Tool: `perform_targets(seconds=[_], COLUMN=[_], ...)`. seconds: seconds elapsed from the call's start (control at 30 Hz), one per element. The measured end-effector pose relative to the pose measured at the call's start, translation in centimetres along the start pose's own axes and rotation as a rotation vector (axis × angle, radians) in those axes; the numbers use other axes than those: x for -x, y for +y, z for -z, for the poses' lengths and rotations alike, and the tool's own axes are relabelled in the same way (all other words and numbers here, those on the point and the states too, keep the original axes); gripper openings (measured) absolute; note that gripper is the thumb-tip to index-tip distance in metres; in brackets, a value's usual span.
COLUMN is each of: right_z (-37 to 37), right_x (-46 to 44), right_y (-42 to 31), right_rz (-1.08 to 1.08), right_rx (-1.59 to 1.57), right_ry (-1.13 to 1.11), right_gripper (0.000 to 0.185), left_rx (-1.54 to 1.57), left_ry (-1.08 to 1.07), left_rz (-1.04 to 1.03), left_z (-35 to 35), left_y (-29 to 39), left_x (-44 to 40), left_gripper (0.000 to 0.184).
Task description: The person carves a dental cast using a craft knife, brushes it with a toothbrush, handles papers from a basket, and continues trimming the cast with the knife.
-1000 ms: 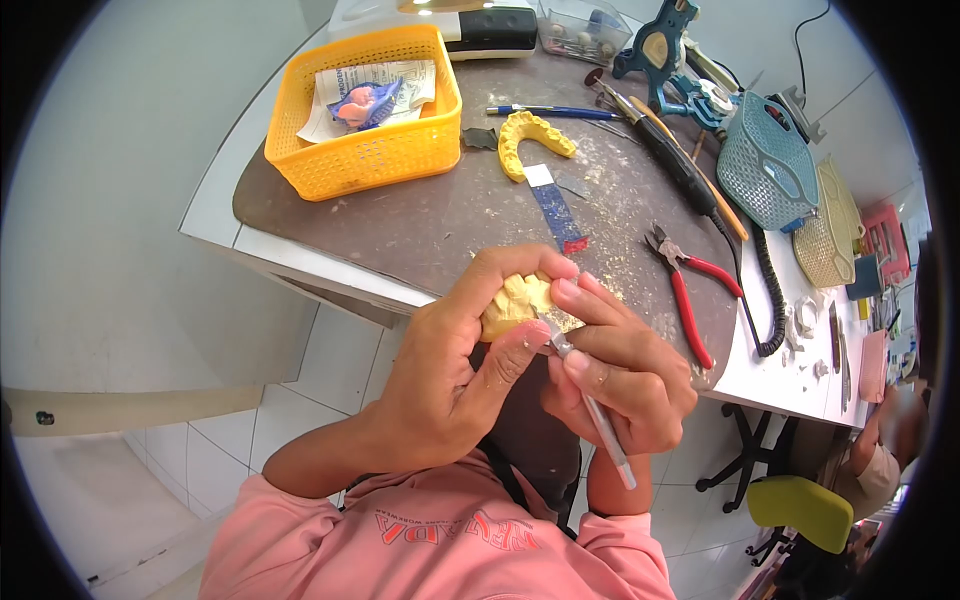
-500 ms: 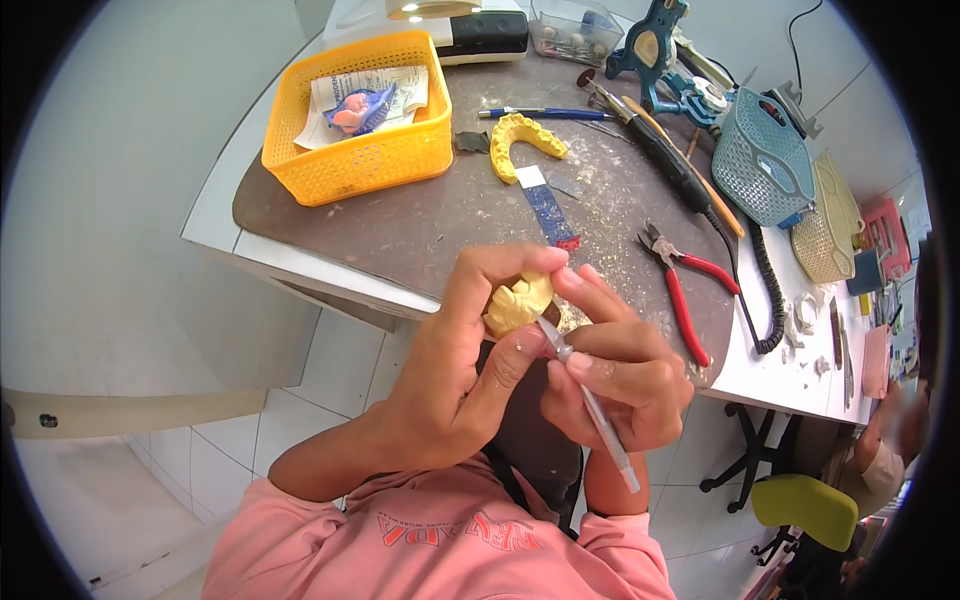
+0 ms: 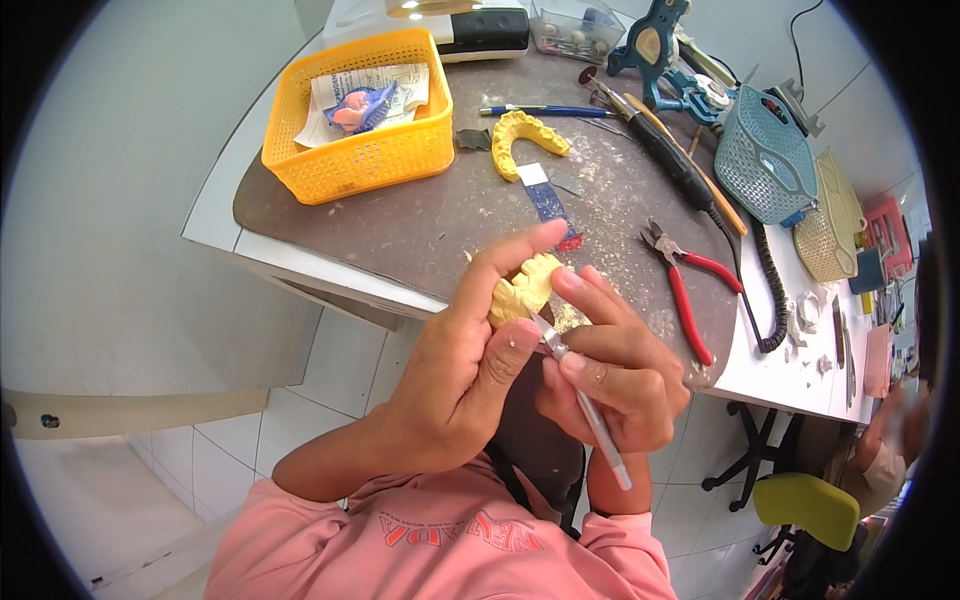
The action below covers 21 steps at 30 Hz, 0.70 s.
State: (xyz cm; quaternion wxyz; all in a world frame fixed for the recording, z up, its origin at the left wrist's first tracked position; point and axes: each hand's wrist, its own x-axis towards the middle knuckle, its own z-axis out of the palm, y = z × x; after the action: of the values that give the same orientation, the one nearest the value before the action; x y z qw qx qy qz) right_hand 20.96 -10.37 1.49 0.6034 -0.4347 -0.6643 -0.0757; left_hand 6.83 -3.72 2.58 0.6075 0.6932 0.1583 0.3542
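My left hand (image 3: 460,380) is closed around a yellow plaster dental model (image 3: 520,290), thumb at its lower side and index finger stretched over the top. In my right hand (image 3: 625,375) is a craft knife (image 3: 598,425) with a metallic handle, pinched near its collar. Its blade meets the lower right side of the model. The right fingertips lie close to the model's right edge. Farther back on the bench lies a second yellow arch-shaped dental model (image 3: 510,140), amid yellow shavings. Fingers cover part of the held model.
A yellow basket (image 3: 370,165) holds paper and a blue-pink impression. Red-handled cutters (image 3: 685,290), a blue pen (image 3: 550,111), a blue strip (image 3: 545,200) and a corded handpiece (image 3: 665,160) lie on the brown bench mat (image 3: 340,235). Teal basket (image 3: 765,160) at right; another person sits far right.
My left index finger has lifted and straightened away from the model's top. The knife and right hand have shifted slightly left, with the blade still at the model.
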Motion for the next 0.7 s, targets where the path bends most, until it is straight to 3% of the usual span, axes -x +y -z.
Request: perform_targets(seconds=[0.5, 0.57, 0.7], right_z=[-0.1, -0.23, -0.4], right_x=[-0.02, 0.05, 0.01], right_y=[0.07, 0.15, 0.06], right_rz=[0.034, 0.035, 0.018], right_rx=[0.046, 0.034, 0.028], right_ry=[0.025, 0.039, 0.059], right_gripper=[0.018, 0.017, 0.017], left_rx=[0.117, 0.096, 0.09], left_ry=[0.009, 0.021, 0.009], left_rz=[0.002, -0.087, -0.07], left_z=[-0.09, -0.23, -0.23], left_y=[-0.11, -0.21, -0.1], left_x=[-0.22, -0.21, -0.01], left_gripper=[0.056, 0.045, 0.044])
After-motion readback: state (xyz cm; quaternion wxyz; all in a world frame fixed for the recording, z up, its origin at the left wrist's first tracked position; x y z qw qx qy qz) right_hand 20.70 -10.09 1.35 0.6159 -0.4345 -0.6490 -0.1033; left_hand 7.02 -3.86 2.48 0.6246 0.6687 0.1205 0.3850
